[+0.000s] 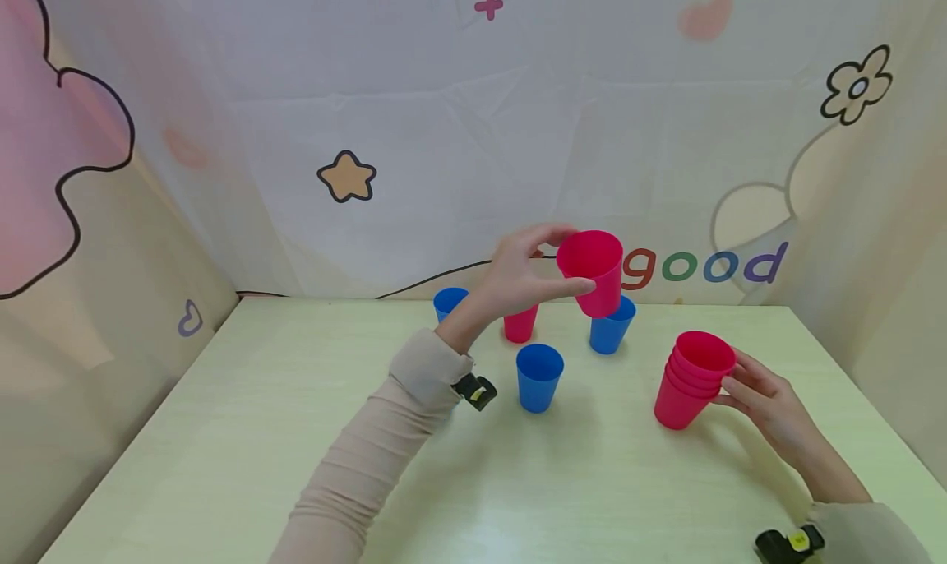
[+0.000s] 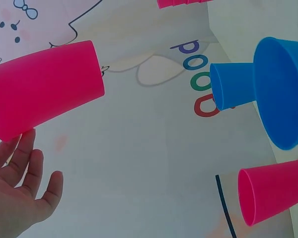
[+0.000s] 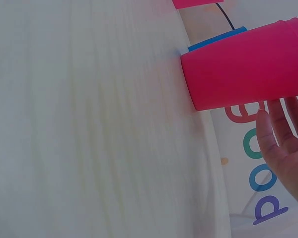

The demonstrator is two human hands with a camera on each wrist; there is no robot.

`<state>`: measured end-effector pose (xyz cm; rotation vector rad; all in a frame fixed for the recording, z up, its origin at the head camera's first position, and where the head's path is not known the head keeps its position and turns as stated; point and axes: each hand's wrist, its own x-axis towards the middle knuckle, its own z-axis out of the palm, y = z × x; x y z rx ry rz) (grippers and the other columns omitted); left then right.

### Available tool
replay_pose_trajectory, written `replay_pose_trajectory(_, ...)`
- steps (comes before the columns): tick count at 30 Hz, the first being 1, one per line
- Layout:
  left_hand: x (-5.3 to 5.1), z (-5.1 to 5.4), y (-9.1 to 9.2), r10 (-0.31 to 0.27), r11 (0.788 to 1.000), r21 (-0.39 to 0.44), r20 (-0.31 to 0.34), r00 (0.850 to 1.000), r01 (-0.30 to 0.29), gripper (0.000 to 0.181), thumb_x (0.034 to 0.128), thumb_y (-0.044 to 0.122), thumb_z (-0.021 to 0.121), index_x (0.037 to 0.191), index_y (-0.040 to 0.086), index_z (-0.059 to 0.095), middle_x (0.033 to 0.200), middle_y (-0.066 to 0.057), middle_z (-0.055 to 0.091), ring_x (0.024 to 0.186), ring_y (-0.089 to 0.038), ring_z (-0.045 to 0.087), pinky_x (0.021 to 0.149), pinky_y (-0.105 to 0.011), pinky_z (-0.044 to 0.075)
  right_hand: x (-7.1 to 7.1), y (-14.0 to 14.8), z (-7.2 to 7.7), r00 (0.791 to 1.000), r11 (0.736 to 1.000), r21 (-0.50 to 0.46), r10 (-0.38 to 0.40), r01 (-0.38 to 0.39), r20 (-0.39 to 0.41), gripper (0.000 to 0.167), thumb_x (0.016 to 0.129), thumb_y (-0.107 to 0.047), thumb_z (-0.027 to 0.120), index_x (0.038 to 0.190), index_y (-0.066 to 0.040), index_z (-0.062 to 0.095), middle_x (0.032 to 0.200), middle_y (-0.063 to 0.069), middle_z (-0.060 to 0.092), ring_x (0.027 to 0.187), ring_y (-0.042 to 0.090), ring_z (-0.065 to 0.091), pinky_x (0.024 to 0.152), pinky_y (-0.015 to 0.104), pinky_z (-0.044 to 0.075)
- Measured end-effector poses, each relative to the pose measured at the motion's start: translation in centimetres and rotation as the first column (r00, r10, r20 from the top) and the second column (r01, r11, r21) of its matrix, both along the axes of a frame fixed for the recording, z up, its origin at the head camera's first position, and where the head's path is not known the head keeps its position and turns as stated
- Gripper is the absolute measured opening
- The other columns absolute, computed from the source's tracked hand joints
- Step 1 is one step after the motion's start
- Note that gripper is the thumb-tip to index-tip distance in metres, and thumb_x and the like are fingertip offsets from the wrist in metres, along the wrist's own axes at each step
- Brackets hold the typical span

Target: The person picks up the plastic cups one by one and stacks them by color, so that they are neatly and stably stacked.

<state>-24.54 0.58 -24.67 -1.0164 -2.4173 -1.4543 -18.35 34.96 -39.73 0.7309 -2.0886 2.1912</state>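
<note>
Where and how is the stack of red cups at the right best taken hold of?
Probably by the lowest cup, on its smooth outer wall below the stacked rims, coming from the right, where the right hand is: the cups nest, so gripping the lowest should support all.

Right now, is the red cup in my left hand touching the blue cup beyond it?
Apart: the left wrist view shows bare backdrop between the held red cup and the farther blue cup.

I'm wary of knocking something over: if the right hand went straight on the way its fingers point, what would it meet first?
The stack of red cups, which the right hand already touches. Beyond that the line is harder to judge, since depth is unclear.
</note>
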Motion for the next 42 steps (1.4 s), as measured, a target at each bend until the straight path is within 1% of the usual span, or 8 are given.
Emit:
replay_pose_trajectory(9,-0.4,-0.2,1.8,-0.007,1.000,-0.026,0.005,1.000,0.007,0.065,0.0731,0.029,0.075,0.129,0.012,0.048,0.126,0.001,0.050,0.113,-0.010,0.043,0.086,-0.024,0.041,0.1,-0.3,-0.1,1.000,1.000,-0.009,0.011,-0.011,-0.004,0.047,0.094,0.004,0.037,0.129,-0.025,0.048,0.116,-0.010,0.057,0.099,0.004,0.057,0.078,0.020,0.049)
replay_pose_trajectory(15,-0.3,0.3,3.2,-0.011,0.999,-0.047,-0.004,1.000,0.011,0.066,0.0728,0.031,0.075,0.130,0.013,0.048,0.125,0.001,0.050,0.109,-0.009,0.044,0.084,-0.023,0.041,0.0,-0.3,-0.1,1.000,1.000,-0.011,0.022,-0.022,-0.001,0.047,0.094,0.005,0.036,0.131,-0.023,0.047,0.116,-0.010,0.057,0.099,0.004,0.057,0.078,0.021,0.049)
replay_pose_trajectory(20,-0.5,0.8,4.4,-0.032,0.999,-0.041,-0.025,0.999,0.031,0.064,0.0729,0.029,0.075,0.129,0.011,0.048,0.121,0.001,0.052,0.107,-0.007,0.044,0.081,-0.019,0.041,0.0,-0.3,-0.1,1.000,1.000,0.008,0.003,-0.003,0.001,0.049,0.094,0.005,0.037,0.134,-0.022,0.044,0.118,-0.010,0.056,0.100,0.005,0.057,0.078,0.020,0.048)
replay_pose_trajectory(27,-0.8,1.0,5.9,-0.045,0.999,-0.002,-0.025,0.999,0.045,0.062,0.0723,0.029,0.075,0.126,0.011,0.050,0.117,0.002,0.054,0.103,-0.004,0.044,0.080,-0.017,0.040,0.0,-0.1,-0.1,1.000,0.999,0.029,-0.025,0.025,0.004,0.049,0.094,0.005,0.038,0.135,-0.022,0.043,0.119,-0.011,0.055,0.100,0.004,0.056,0.079,0.020,0.048)
replay_pose_trajectory(34,-1.0,0.9,6.9,-0.056,0.998,0.028,0.016,0.998,0.055,0.061,0.0732,0.028,0.074,0.127,0.011,0.049,0.115,0.002,0.054,0.102,-0.004,0.044,0.078,-0.016,0.040,0.0,0.1,0.1,1.000,0.999,0.027,-0.027,0.026,0.009,0.048,0.094,0.005,0.038,0.134,-0.022,0.044,0.119,-0.011,0.055,0.100,0.004,0.056,0.078,0.020,0.048)
replay_pose_trajectory(37,-1.1,0.6,7.3,-0.057,0.998,0.043,0.041,0.998,0.055,0.060,0.0741,0.028,0.073,0.126,0.011,0.049,0.114,0.002,0.054,0.101,-0.004,0.044,0.077,-0.016,0.040,-0.1,0.1,0.1,1.000,0.999,0.022,-0.023,0.023,0.011,0.048,0.094,0.004,0.038,0.134,-0.022,0.044,0.119,-0.011,0.055,0.099,0.005,0.057,0.078,0.020,0.048)
replay_pose_trajectory(40,-1.2,0.1,7.8,-0.065,0.994,0.087,0.049,0.997,0.060,0.057,0.0739,0.025,0.074,0.124,0.010,0.051,0.112,0.002,0.055,0.099,-0.004,0.046,0.074,-0.017,0.042,0.0,0.2,-0.1,1.000,1.000,0.017,-0.018,0.018,0.011,0.048,0.094,0.005,0.037,0.134,-0.022,0.044,0.119,-0.010,0.056,0.099,0.005,0.057,0.079,0.021,0.048)
replay_pose_trajectory(42,-1.1,-0.4,8.2,-0.085,0.989,0.127,0.067,0.994,0.076,0.055,0.0740,0.023,0.074,0.123,0.010,0.052,0.110,0.002,0.056,0.096,-0.004,0.047,0.072,-0.017,0.044,0.0,0.2,-0.1,1.000,1.000,0.012,-0.014,0.014,0.014,0.048,0.094,0.005,0.037,0.133,-0.022,0.045,0.119,-0.010,0.056,0.100,0.005,0.057,0.079,0.021,0.048)
